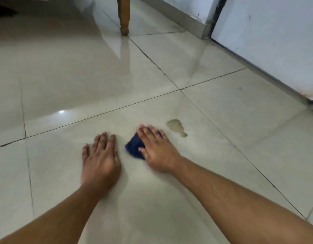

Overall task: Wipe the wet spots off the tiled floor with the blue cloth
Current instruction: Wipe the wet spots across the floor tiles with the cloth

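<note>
A dark blue cloth (133,147) lies bunched on the pale tiled floor (169,199). My right hand (156,149) presses flat on top of it with straight fingers, covering most of it. A small wet puddle (176,126) sits on the same tile, just right of and beyond my right fingertips, apart from the cloth. My left hand (100,160) rests flat on the bare tile to the left of the cloth, fingers spread, holding nothing.
A wooden furniture leg (124,14) stands on the floor at the far centre. A white wall with a skirting board (187,18) and a white door (268,43) run along the right. Dark grout lines cross the glossy tiles.
</note>
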